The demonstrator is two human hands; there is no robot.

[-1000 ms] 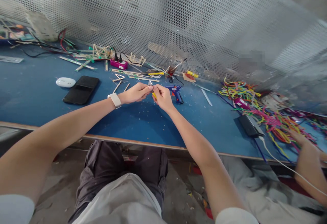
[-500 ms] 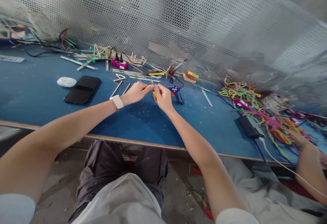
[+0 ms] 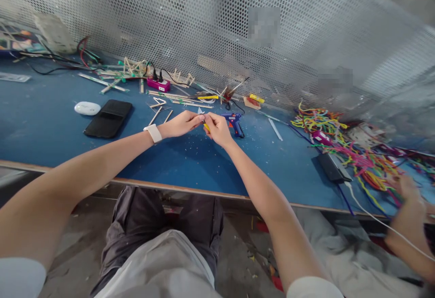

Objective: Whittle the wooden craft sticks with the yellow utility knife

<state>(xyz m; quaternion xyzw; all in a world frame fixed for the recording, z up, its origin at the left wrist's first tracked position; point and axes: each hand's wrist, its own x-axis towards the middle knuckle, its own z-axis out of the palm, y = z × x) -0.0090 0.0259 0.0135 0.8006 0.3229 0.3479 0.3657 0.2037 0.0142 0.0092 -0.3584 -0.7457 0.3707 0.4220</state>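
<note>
My right hand [image 3: 217,128] is closed around a yellow box cutter [image 3: 206,127]. Its pale blade tip [image 3: 200,111] shows above my fingers. Close against it, my left hand [image 3: 185,123] pinches something small that my fingertips hide. Both hands meet over the blue table [image 3: 163,164], where small pale shavings [image 3: 192,149] lie scattered below them. Just right of my right hand rests a blue glue gun [image 3: 234,123]. Short wooden sticks [image 3: 155,116] and a small triangle of sticks [image 3: 157,103] lie beyond my left wrist.
A black phone case [image 3: 108,119] and white oval case [image 3: 87,108] lie left. Behind are a magenta power strip [image 3: 158,84] and another yellow cutter [image 3: 208,97]. At right are a black power bank [image 3: 335,169], tangled colourful pipe cleaners [image 3: 370,162] and another person's hand [image 3: 408,189].
My hands stay together around the cutter, with only a slight shift of fingers and blade. The other person's hand at the right has moved a little.
</note>
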